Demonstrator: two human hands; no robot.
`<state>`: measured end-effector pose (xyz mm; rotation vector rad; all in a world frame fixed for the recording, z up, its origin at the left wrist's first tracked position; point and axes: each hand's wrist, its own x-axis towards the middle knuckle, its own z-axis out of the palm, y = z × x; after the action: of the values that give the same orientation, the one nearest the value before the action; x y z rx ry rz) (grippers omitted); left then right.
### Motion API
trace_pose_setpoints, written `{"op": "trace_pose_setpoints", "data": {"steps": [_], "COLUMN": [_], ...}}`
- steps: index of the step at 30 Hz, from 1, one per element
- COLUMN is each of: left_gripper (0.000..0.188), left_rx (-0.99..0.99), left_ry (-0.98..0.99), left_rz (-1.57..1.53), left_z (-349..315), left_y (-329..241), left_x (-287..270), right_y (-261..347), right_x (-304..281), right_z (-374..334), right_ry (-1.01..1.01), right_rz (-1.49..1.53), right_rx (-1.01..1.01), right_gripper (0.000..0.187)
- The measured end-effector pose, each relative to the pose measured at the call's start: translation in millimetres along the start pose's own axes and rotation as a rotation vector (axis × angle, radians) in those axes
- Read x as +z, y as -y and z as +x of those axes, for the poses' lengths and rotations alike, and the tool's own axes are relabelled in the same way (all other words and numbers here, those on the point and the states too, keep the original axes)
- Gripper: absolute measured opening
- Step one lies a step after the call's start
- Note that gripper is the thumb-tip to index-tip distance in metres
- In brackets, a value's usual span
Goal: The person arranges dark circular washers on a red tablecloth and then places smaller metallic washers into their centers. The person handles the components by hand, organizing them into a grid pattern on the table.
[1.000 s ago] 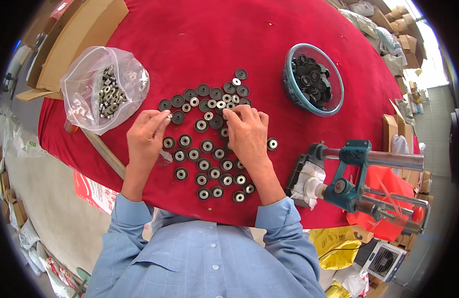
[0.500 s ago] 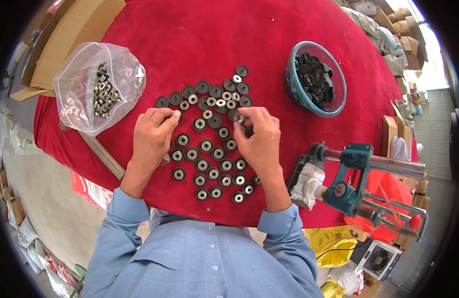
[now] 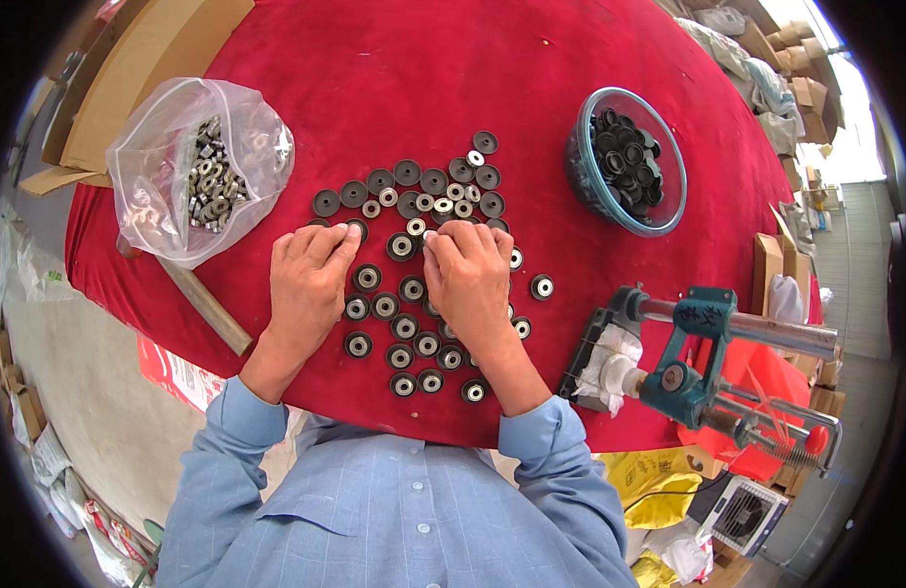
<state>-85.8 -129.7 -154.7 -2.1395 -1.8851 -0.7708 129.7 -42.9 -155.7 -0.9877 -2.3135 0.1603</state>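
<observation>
Black round caps [image 3: 407, 172] lie in loose rows on the red cloth, several with small steel bearings [image 3: 388, 197] among or on them. Closer to me, several caps have bearings seated in their middles, like this black wheel [image 3: 358, 344]. My left hand [image 3: 309, 279] is closed, thumb and forefinger together at the edge of a black cap [image 3: 361, 231]; whether they hold anything is hidden. My right hand [image 3: 469, 279] is closed too, its fingertips low over the middle of the group beside a cap with a bearing [image 3: 401, 246]. What it pinches is covered by the fingers.
A clear plastic bag [image 3: 267, 147] of steel bearings stands at left, above a wooden handle [image 3: 206, 306]. At right sits a glass bowl [image 3: 577, 162] of black caps. Nearer on the right is a green hand press [image 3: 683, 367]. A cardboard box [image 3: 144, 73] is at far left.
My right hand has moved left from the right side of the group, where a bearing showed at its fingertips. A wheel at the right is uncovered. My left hand has barely moved.
</observation>
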Motion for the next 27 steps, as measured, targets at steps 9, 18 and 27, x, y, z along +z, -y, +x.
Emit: {"op": "trace_pose_setpoints", "data": {"steps": [9,18,27], "left_gripper": [0.036,0.025,0.022], "left_rx": [-0.016,-0.049,-0.135], "left_ry": [0.022,0.014,-0.013], "left_rz": [-0.021,-0.105,-0.155], "left_z": [-5.5,-0.9,34.0], "left_y": [-2.1,-1.8,-0.6], "left_x": [-0.4,-7.0,20.7], "right_y": [15.4,25.0,18.9], "right_x": [-3.0,-9.1,18.6], "right_z": [-18.3,-21.7,13.7], "right_ry": [0.089,0.045,-0.017], "right_rz": [-0.231,-0.212,-0.083], "right_rx": [-0.128,0.011,0.067], "right_gripper": [0.033,0.033,0.012]}}
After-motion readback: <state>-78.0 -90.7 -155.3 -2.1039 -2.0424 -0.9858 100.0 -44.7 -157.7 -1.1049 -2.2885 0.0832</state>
